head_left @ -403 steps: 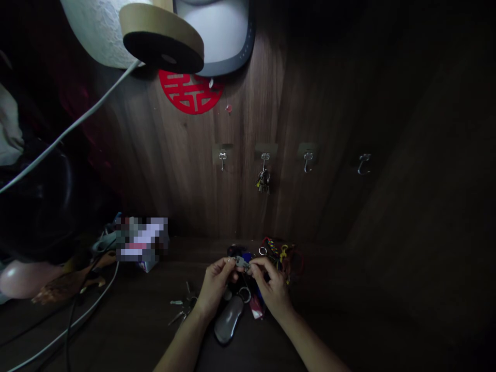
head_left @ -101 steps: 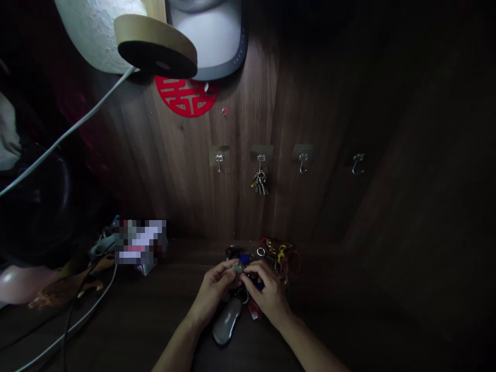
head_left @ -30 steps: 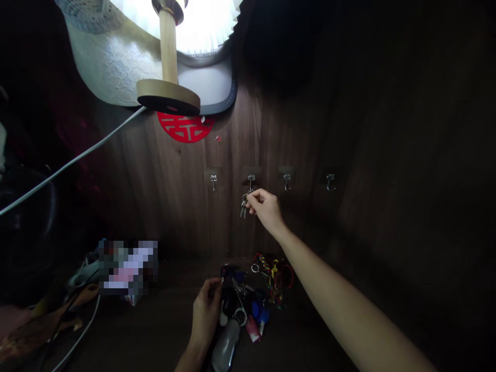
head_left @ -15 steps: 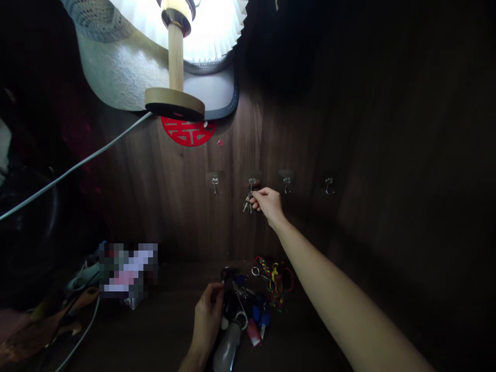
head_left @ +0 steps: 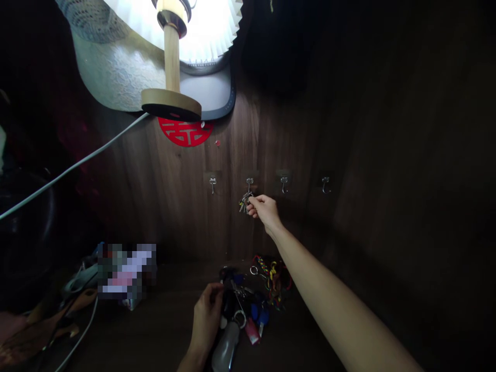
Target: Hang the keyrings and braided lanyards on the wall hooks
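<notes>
My right hand [head_left: 264, 211] pinches a bunch of small keys [head_left: 244, 202] just below a metal wall hook [head_left: 250, 182]. The ring's top is close to that hook's lower end; whether it hangs on it I cannot tell. Lower down, my left hand [head_left: 207, 312] has its fingers curled together at the left edge of a pile of keys [head_left: 244, 294]. What those fingers hold, if anything, is hidden. In the pile are blue-headed keys [head_left: 260, 312], a pink tag [head_left: 252, 331], a grey fob [head_left: 226, 347] and a braided multicoloured cord [head_left: 274, 279].
More hooks [head_left: 213, 184] line the dark wood wall on both sides. Above are a lit lamp [head_left: 171, 103] with a wooden base, caps [head_left: 116, 72] and a red paper ornament [head_left: 186, 133]. A white cable [head_left: 77, 164] crosses the left; a blurred-out box [head_left: 127, 274] sits below it.
My right hand has dropped slightly below the hook, and the keys in it show more fanned out. The left hand stays beside the pile. The whole view has shifted a little.
</notes>
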The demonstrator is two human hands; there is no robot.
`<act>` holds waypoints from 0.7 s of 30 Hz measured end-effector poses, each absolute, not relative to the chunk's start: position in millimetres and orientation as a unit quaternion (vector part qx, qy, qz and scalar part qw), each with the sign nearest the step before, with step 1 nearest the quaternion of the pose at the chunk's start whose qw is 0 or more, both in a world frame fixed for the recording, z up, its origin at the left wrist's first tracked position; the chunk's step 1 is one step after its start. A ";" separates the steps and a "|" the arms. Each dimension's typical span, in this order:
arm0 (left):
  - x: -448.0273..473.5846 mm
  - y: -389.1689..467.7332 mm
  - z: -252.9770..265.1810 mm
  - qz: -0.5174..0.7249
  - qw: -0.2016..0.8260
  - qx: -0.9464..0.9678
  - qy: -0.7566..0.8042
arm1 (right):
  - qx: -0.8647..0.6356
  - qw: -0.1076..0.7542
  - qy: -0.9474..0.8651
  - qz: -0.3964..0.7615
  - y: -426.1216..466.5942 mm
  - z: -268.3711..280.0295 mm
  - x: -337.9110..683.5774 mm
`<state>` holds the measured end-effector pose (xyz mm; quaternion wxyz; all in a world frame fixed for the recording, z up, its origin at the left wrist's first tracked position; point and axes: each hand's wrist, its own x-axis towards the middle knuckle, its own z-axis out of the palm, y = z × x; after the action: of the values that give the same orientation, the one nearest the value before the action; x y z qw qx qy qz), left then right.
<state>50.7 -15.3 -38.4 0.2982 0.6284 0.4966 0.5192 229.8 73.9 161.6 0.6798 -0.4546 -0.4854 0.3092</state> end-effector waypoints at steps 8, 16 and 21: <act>50.5 -18.1 -34.5 0.511 0.302 0.629 0.503 | -0.456 0.660 -0.504 0.319 63.9 132.3 227.3; 51.3 -19.2 -35.7 0.505 0.287 0.642 0.500 | -0.471 0.630 -0.522 0.329 51.8 86.3 229.1; 52.2 -21.3 -33.1 0.487 0.286 0.649 0.509 | -0.483 0.597 -0.539 0.344 37.7 53.5 233.9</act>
<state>52.2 -21.3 -33.1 0.2856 0.6495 0.5093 0.4871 233.9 37.7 53.5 0.5975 -0.4833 -0.5394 0.3441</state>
